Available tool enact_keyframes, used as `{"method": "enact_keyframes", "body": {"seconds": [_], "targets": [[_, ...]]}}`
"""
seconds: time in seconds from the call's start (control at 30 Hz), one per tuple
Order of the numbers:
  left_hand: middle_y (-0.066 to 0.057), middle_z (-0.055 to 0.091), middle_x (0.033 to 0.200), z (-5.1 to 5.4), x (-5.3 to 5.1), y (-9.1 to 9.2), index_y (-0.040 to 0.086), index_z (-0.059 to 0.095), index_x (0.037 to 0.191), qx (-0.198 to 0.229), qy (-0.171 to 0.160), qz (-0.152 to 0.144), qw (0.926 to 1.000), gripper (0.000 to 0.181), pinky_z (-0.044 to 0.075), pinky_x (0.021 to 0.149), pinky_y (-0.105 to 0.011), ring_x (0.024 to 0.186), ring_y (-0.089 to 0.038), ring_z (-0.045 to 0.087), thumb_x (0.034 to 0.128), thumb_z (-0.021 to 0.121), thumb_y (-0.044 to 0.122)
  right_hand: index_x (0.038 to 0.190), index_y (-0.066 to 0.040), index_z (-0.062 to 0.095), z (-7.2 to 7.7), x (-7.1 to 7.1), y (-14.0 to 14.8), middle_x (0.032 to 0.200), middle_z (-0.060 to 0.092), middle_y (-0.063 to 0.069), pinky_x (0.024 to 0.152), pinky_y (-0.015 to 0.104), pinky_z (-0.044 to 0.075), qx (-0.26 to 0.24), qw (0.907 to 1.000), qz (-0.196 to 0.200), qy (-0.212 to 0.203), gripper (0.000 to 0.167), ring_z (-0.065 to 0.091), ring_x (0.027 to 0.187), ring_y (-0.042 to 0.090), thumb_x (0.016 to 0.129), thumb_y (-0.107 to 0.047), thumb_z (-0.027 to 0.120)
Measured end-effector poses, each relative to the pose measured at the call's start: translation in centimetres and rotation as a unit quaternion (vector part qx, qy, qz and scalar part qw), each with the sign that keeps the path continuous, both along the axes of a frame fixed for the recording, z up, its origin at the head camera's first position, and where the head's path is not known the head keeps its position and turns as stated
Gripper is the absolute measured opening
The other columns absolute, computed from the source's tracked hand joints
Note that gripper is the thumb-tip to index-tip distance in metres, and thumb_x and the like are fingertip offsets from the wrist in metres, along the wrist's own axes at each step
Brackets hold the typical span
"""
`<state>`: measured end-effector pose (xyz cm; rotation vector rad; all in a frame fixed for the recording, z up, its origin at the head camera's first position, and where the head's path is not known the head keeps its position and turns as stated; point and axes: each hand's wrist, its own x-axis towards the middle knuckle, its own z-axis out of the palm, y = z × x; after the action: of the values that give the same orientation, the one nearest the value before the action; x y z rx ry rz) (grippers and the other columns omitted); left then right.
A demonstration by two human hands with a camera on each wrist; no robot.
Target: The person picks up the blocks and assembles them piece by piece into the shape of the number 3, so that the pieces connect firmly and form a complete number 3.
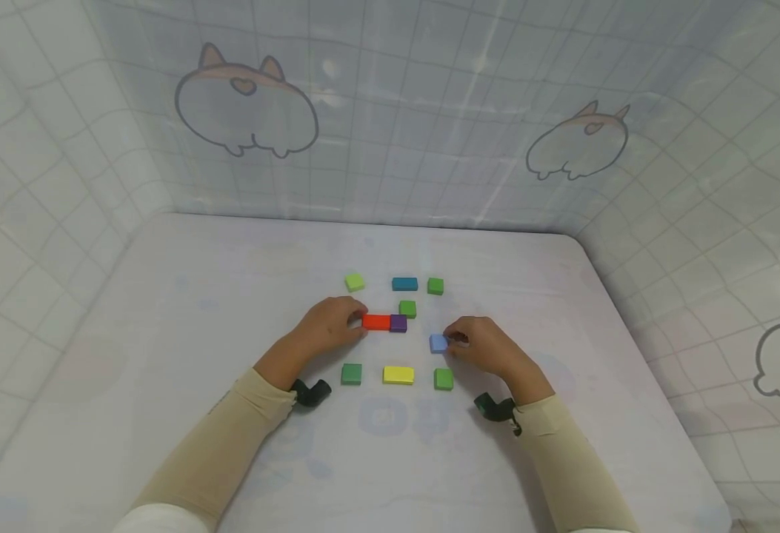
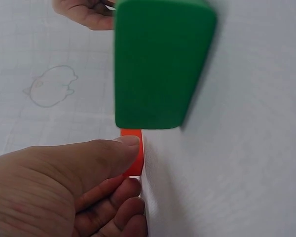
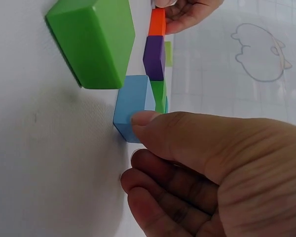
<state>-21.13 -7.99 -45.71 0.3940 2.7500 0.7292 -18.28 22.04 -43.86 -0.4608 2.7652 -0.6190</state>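
Observation:
In the head view my left hand (image 1: 328, 324) pinches the left end of a red block (image 1: 376, 322) lying on the table. The red block's right end meets a purple block (image 1: 398, 323). A green block (image 1: 407, 309) sits just behind the purple one. To the right, my right hand (image 1: 486, 344) pinches a light blue block (image 1: 438, 343), which stands apart from the purple block. The right wrist view shows the thumb on the near part of that blue block (image 3: 133, 101), with the other fingers curled below. In the left wrist view the thumb presses on the red block (image 2: 132, 153).
Behind the hands lie a lime block (image 1: 355, 282), a teal block (image 1: 405, 283) and a green block (image 1: 435, 286). Nearer the person are a dark green block (image 1: 352, 374), a yellow block (image 1: 398, 375) and another green block (image 1: 444, 379). Cloth-covered walls (image 1: 390, 148) surround the white table (image 1: 230, 259).

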Motion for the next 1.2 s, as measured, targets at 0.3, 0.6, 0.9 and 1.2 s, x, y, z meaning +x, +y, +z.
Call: {"method": "enact_keyframes", "body": {"seconds": [0.3,0.6,0.9,1.2], "targets": [[-0.001,0.066,0.118,0.0,0.3,0.1,0.013,0.066,0.128,0.003,-0.005,0.009,0.9999,0.043,0.051,0.100,-0.042,0.107,-0.021,0.057,0.0883,0.075,0.026,0.115,-0.009,0.073,-0.2,0.1,-0.7,0.108,0.071,0.000,0.094,0.037,0.055,-0.001,1.0000,-0.004,-0.006,0.028,0.063,0.097,0.014,0.088,-0.015,0.076],[-0.001,0.067,0.117,-0.1,0.4,0.1,0.013,0.067,0.127,0.007,0.001,0.008,0.9999,0.041,0.051,0.099,-0.042,0.106,-0.020,0.057,0.0884,0.076,0.025,0.115,-0.010,0.072,-0.3,-0.1,-1.6,0.107,0.070,-0.002,0.094,0.037,0.055,0.003,0.9999,-0.004,-0.014,0.028,0.062,0.096,0.013,0.088,-0.016,0.076],[-0.001,0.067,0.117,-0.3,0.3,0.1,0.014,0.066,0.127,0.002,0.004,0.010,0.9999,0.041,0.051,0.099,-0.041,0.105,-0.020,0.057,0.0884,0.076,0.026,0.116,-0.012,0.072,-0.5,-0.1,-2.6,0.108,0.069,-0.003,0.095,0.036,0.054,0.000,0.9998,-0.008,-0.018,0.029,0.061,0.097,0.013,0.088,-0.018,0.076],[-0.001,0.067,0.115,-0.3,0.5,0.2,0.013,0.067,0.126,0.001,0.009,0.011,0.9999,0.040,0.052,0.098,-0.040,0.104,-0.020,0.057,0.0884,0.076,0.025,0.118,-0.012,0.071,-0.5,0.0,-3.4,0.110,0.069,-0.003,0.095,0.036,0.054,0.002,0.9998,0.002,-0.019,0.030,0.061,0.098,0.013,0.089,-0.019,0.076]]}}
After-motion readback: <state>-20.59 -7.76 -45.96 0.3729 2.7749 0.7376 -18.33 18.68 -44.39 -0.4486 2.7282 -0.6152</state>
